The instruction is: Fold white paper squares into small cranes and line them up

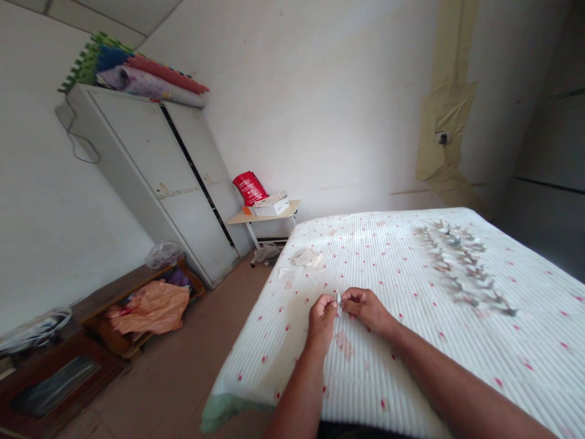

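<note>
Between my two hands, a small folded piece of paper (338, 300) stands upright, pale and narrow. My left hand (323, 312) pinches its left side between thumb and fingers. From the other side, my right hand (364, 305) has thumb and fingertips closed on its right edge. Both hands are just above the bed's quilted cover (365, 378). On the right of the bed stand several rows of small folded paper figures (461, 259), blurry but like paper cranes. Farther off on the left lies a little pile of printed paper sheets (307, 257).
A small table (292, 208) beyond the bed carries a red bag (249, 188) and a white box (272, 207). A grey cabinet (150, 164) with rolled mats (150, 85) on top stands left. Low wooden furniture (59, 378) holds an orange plastic bag (150, 308).
</note>
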The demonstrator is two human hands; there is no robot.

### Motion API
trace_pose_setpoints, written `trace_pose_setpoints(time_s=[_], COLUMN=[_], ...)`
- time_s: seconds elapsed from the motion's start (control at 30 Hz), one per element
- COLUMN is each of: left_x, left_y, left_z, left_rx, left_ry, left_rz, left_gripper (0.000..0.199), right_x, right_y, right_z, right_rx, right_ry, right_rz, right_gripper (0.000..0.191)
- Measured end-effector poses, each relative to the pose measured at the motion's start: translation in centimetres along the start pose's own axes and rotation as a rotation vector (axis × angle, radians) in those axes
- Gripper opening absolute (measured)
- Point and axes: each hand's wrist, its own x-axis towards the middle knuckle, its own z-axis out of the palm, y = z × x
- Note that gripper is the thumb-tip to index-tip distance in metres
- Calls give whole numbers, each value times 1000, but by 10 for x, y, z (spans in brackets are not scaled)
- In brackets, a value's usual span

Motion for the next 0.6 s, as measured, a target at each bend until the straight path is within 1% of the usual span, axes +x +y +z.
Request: trace_pose_setpoints(time_s=[0.13, 0.27, 0.33, 0.6], left_x=[-1, -2, -2, -1], left_y=[3, 6, 6, -1], left_z=[1, 1, 1, 4], left_rx=[-10, -14, -7, 79], left_ry=[2, -3, -6, 79], left_rz=[-12, -16, -13, 36], left_gripper=[17, 16, 15, 13], right_x=[1, 2, 2, -2], right_y=[8, 14, 14, 8], right_z=[3, 7, 9, 10], right_rx=[-84, -249, -293, -129], right_ry=[45, 160, 193, 77], right_rz=[-45, -122, -150, -94], right_gripper=[12, 11, 11, 15])
